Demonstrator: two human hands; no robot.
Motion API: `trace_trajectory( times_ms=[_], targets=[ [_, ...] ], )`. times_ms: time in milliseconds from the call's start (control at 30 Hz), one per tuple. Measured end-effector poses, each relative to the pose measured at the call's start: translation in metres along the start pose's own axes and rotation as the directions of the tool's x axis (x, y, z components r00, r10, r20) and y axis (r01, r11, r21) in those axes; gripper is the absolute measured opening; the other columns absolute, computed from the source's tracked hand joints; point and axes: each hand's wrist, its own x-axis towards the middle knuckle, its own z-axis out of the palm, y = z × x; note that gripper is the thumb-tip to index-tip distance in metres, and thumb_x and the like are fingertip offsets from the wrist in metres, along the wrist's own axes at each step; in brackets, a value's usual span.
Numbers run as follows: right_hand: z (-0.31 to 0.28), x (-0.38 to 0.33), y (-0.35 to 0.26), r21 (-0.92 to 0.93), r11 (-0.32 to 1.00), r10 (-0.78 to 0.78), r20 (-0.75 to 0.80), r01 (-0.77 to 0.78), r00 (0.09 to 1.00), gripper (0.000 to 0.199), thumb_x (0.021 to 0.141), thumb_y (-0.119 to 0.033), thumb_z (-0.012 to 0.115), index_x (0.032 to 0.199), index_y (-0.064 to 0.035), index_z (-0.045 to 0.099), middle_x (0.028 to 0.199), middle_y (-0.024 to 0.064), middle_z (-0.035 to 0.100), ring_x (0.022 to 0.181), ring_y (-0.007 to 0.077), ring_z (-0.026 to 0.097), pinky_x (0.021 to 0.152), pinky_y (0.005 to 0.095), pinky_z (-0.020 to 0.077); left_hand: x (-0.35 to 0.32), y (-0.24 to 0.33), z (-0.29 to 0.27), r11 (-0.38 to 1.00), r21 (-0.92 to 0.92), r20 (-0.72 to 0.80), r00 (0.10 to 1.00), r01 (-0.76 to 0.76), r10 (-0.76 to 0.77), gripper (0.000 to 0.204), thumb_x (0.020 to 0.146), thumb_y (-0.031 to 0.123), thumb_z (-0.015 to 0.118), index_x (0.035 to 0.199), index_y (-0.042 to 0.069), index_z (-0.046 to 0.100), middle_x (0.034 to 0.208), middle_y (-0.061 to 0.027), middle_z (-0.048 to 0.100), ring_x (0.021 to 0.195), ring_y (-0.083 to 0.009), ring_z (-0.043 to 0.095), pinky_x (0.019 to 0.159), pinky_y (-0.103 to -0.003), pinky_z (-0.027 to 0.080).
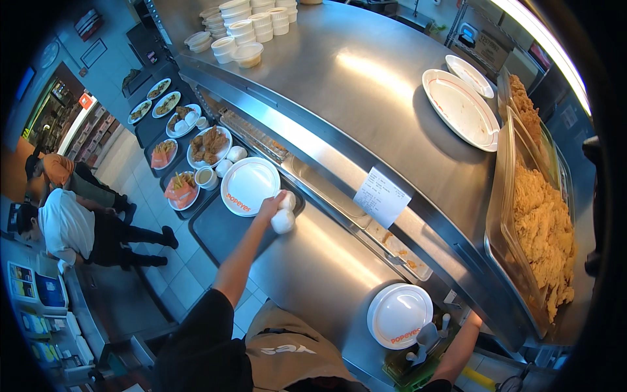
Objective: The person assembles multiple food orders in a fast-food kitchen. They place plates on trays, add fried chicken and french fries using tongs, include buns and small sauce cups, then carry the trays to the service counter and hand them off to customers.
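Note:
My left hand (271,205) is closed on a white, round wrapped bundle, with a second white bundle (283,221) against it. Both are beside an empty white oval plate (251,185) on a dark tray (212,225). My right arm (461,344) reaches beneath the metal shelf at the lower right, where the shelf edge hides the fingers of my right hand (473,320). Nearby is a stack of white plates (400,315), with grey-handled utensils (428,340) beside it.
Trays with fried chicken (210,145), fries (181,187) and a white cup (206,178) line the left counter. Lidded tubs (241,32), used plates (460,108) and a pan of breaded chicken (539,228) stand above. A paper slip (383,197) hangs ahead. Two people (78,222) stand left.

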Motion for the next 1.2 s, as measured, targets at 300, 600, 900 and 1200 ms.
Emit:
trace_trajectory(
  times_ms=[300, 600, 900, 1200],
  targets=[
    [0.013, 0.018, 0.024, 0.075, 0.993, 0.082, 0.069, -0.087, 0.994, 0.045, 0.089, -0.023, 0.067, 0.128, -0.0045, 0.053, 0.114, 0.0119, 0.061, 0.102, 0.025, 0.06, 0.086, 0.0392, 0.0494, -0.004, 0.041, 0.032, 0.189, 0.942, 0.194, 0.91, -0.277, 0.368, 0.063, 0.087, 0.059, 0.057, 0.115, 0.003, 0.06, 0.096, -0.0254, 0.068, 0.091, -0.0413, 0.066, 0.078, -0.05, 0.053],
    [0.018, 0.011, 0.019, 0.23, 0.966, 0.108, 0.048, -0.116, 0.993, 0.044, 0.089, -0.023, 0.067, 0.127, -0.0052, 0.053, 0.113, 0.0112, 0.061, 0.1, 0.0235, 0.06, 0.084, 0.0375, 0.0503, 0.009, 0.039, 0.01, 0.22, 0.918, 0.252, 0.913, -0.33, 0.32, 0.044, 0.098, 0.035, 0.047, 0.136, 0.013, 0.048, 0.1, -0.0207, 0.069, 0.092, -0.0409, 0.066, 0.079, -0.053, 0.052],
    [-0.039, -0.096, -0.016, 0.893, 0.438, 0.048, 0.088, -0.1, 0.995, 0.042, 0.09, -0.023, 0.067, 0.126, -0.006, 0.054, 0.113, 0.0104, 0.061, 0.099, 0.0221, 0.06, 0.082, 0.0358, 0.0511, 0.001, 0.0, 0.012, 0.132, 0.831, 0.366, 0.71, -0.54, 0.601, 0.054, 0.094, 0.025, 0.052, 0.145, 0.014, 0.038, 0.137, -0.0214, 0.05, 0.097, -0.0438, 0.064, 0.084, -0.051, 0.053],
    [-0.12, -0.381, -0.097, 0.482, -0.162, -0.325, 0.798, -0.861, 0.508, 0.055, 0.096, -0.042, 0.051, 0.14, -0.0106, 0.042, 0.127, 0.0113, 0.057, 0.108, 0.0312, 0.06, 0.073, 0.0392, 0.0548, -0.063, 0.011, 0.029, 0.152, 0.848, 0.347, 0.748, -0.508, 0.566, 0.077, 0.086, 0.023, 0.062, 0.153, 0.018, 0.023, 0.148, -0.0175, 0.039, 0.107, -0.0432, 0.059, 0.083, -0.05, 0.053]
  ],
)
